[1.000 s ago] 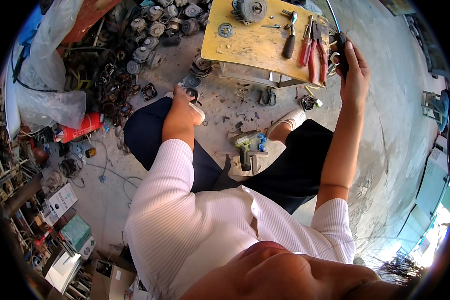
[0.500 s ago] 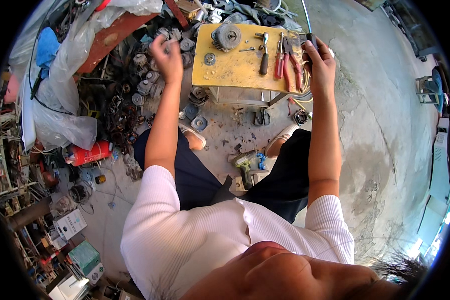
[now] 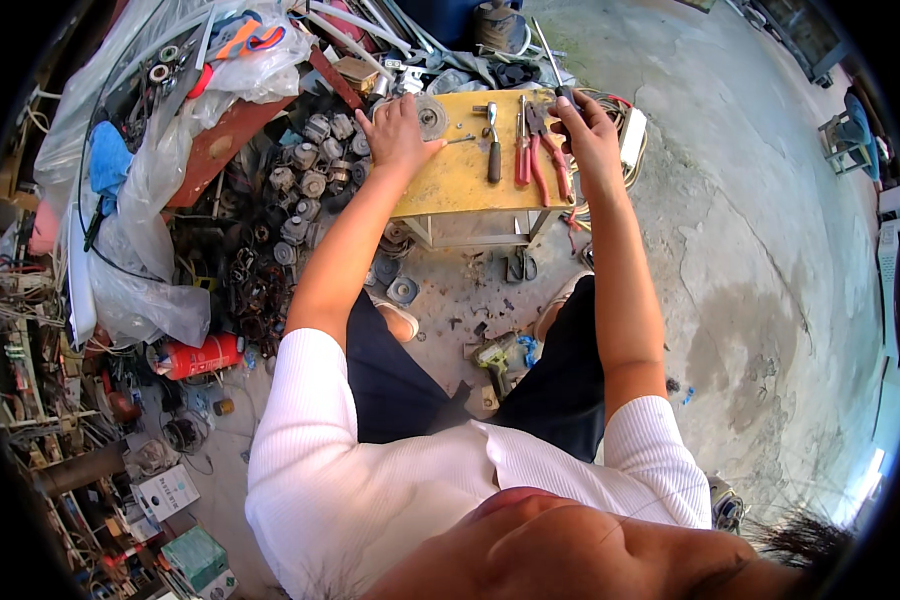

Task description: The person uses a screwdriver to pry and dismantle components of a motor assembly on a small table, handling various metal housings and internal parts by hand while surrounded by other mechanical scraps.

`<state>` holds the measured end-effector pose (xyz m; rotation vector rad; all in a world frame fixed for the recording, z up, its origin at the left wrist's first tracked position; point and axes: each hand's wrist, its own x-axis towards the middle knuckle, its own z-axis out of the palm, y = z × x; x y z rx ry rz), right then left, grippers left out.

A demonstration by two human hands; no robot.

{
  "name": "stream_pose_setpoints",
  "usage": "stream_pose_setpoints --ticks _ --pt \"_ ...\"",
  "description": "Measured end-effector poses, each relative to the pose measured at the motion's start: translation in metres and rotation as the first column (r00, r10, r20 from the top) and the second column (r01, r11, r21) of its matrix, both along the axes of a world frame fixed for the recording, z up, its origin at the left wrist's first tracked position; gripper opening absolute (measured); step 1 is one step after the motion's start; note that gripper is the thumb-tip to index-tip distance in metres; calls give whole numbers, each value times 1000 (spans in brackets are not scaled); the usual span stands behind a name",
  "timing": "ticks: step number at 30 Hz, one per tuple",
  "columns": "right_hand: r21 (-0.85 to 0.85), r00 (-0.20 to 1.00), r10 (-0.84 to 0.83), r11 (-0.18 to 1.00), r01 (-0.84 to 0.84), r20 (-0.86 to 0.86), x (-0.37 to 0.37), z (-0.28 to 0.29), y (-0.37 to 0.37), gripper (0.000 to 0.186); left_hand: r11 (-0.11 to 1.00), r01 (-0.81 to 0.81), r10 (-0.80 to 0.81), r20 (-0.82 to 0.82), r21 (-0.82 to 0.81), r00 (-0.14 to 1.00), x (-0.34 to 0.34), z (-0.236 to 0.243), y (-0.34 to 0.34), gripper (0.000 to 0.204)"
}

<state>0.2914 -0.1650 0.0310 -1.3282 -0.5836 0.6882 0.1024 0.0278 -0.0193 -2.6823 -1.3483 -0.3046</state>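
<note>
My left hand [image 3: 398,140] is over the left edge of a small yellow-topped table [image 3: 450,190]. Its fingers are stretched out and the thumb points right, close beside a grey electric motor [image 3: 432,118]; whether they touch it I cannot tell. Upright in my right hand [image 3: 592,145], at the table's right edge, is a screwdriver [image 3: 564,92], gripped by its dark handle with the shaft pointing up and away. Between the hands lie a ratchet wrench [image 3: 494,148], a red-handled screwdriver [image 3: 522,150], red-handled pliers [image 3: 541,160] and a small bolt [image 3: 460,140].
A heap of used motor parts [image 3: 305,185] covers the floor left of the table, beside plastic sheeting [image 3: 175,310] and a red cylinder [image 3: 202,356]. A green cordless drill [image 3: 494,362] rests between my feet. Coiled cables [image 3: 625,110] hang by the table's right side. Concrete floor [image 3: 730,200] stretches right.
My left hand has moved from over the parts heap to beside the motor, its fingers straightening. My right hand still grips the screwdriver. The view has shifted, showing more beyond the table.
</note>
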Motion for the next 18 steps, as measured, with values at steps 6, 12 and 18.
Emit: stream_pose_setpoints --ticks 6,12,18 --pt "-104 973 50 994 -27 227 14 -43 14 46 989 3 17 136 -146 991 -1 16 9 83" --pt "-426 553 265 886 183 790 -28 -67 19 44 390 569 487 687 -724 539 -39 16 20 52" --pt "-478 436 339 838 262 834 -53 -65 21 47 -53 885 819 486 -463 304 -68 19 -10 63"
